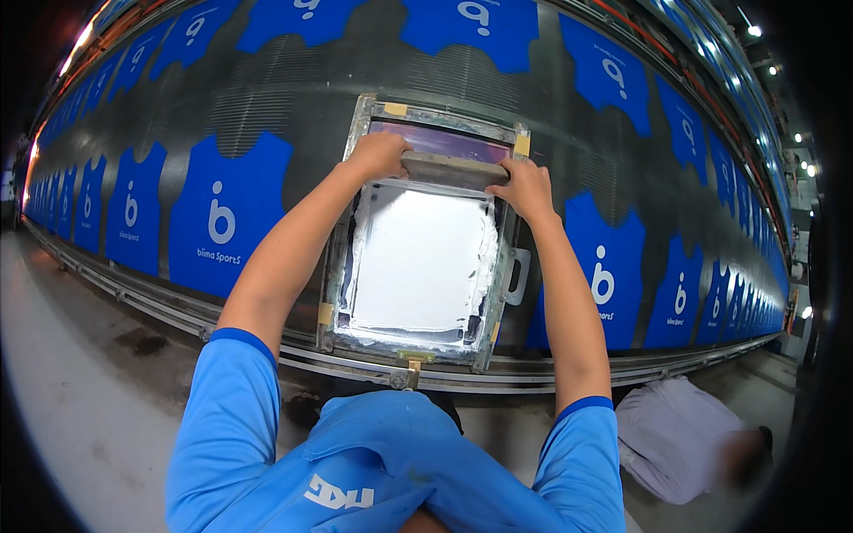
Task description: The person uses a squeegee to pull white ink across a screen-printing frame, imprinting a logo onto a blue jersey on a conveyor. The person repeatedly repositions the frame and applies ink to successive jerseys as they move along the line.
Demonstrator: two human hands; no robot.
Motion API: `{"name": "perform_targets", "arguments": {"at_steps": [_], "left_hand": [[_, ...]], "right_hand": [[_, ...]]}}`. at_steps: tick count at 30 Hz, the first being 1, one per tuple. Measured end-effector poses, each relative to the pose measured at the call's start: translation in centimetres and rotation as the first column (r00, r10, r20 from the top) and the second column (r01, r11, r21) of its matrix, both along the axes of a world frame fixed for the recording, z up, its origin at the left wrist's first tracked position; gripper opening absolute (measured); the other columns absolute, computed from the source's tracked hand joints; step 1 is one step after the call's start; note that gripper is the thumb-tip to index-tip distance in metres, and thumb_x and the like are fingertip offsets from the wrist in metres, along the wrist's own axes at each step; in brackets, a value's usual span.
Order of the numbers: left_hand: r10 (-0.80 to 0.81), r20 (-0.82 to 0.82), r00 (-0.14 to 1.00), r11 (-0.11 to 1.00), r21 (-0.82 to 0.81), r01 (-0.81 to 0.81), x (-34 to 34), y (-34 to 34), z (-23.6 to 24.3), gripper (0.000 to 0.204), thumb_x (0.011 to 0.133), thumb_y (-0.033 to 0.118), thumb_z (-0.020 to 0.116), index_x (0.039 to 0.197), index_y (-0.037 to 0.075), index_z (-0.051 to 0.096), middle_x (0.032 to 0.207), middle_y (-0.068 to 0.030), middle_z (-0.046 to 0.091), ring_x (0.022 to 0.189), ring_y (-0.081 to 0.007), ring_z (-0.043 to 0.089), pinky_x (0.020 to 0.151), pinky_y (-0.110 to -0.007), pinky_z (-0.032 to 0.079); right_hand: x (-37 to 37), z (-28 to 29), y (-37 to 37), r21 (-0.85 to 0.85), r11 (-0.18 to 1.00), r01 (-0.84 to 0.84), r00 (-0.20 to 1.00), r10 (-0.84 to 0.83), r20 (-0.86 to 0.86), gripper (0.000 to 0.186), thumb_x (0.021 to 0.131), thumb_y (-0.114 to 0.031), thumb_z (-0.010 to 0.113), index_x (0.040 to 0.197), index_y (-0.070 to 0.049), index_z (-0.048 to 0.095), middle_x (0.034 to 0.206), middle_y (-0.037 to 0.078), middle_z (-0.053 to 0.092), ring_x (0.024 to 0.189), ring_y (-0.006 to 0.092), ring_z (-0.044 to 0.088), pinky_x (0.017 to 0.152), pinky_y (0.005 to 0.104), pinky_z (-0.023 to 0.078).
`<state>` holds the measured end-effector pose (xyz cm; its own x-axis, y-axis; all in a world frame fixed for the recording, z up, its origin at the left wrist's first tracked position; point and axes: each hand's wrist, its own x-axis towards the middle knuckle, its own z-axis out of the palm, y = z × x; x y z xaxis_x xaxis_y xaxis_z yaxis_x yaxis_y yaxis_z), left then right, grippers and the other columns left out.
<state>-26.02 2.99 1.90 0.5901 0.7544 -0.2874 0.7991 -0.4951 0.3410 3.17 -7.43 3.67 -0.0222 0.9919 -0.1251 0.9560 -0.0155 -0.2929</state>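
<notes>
A squeegee with a long grey handle [453,170] lies crosswise near the far end of a screen printing frame [338,293]. My left hand [379,155] is closed round the squeegee's left end, and my right hand [524,186] grips its right end. White ink [422,262] covers most of the mesh on the near side of the squeegee, thicker and ragged along the right edge. Beyond the squeegee shows a strip of purplish mesh [444,140]. The squeegee's blade edge is hidden under the handle.
The frame rests on a long dark printing table [306,98] with a metal rail [293,357] along its near edge. Blue shirt panels with white prints [233,218] lie in two rows on both sides. A person in a pale top [680,435] is low down at the near right.
</notes>
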Motion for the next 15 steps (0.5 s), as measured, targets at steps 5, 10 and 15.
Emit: {"name": "perform_targets", "arguments": {"at_steps": [5, 10, 15], "left_hand": [[0.011, 0.016, 1.000, 1.000, 0.028, -0.011, 1.1, -0.2, 0.0, 0.041, 0.071, 0.031, 0.087, 0.109, 0.018, 0.078, 0.096, -0.0085, 0.077, 0.094, -0.0295, 0.072, 0.081, -0.043, 0.056], [0.000, -0.012, 1.000, 0.998, 0.065, 0.001, 1.2, -1.4, -0.9, 0.038, 0.072, 0.031, 0.087, 0.106, 0.018, 0.078, 0.093, -0.0094, 0.076, 0.092, -0.0304, 0.072, 0.079, -0.044, 0.056], [-0.016, -0.016, 1.000, 0.995, 0.096, 0.018, 0.6, -4.4, -1.0, 0.036, 0.072, 0.031, 0.086, 0.105, 0.018, 0.078, 0.089, -0.0103, 0.076, 0.089, -0.0317, 0.073, 0.078, -0.045, 0.057]], "right_hand": [[1.0, -2.2, 0.5, 0.002, 0.996, 0.089, 0.992, -0.089, -0.087, 0.048, 0.071, -0.031, 0.090, 0.106, -0.004, 0.071, 0.098, 0.019, 0.073, 0.092, 0.0383, 0.068, 0.082, 0.0480, 0.051], [0.6, -3.1, -1.2, -0.018, 0.993, 0.113, 0.988, -0.115, -0.106, 0.044, 0.073, -0.028, 0.089, 0.101, -0.002, 0.067, 0.095, 0.021, 0.069, 0.093, 0.0404, 0.066, 0.082, 0.0489, 0.053], [0.1, -3.9, -4.3, 0.088, 0.993, 0.074, 0.990, -0.062, -0.128, 0.039, 0.076, -0.025, 0.087, 0.098, -0.002, 0.063, 0.092, 0.020, 0.065, 0.091, 0.0400, 0.065, 0.078, 0.0489, 0.051]]}}
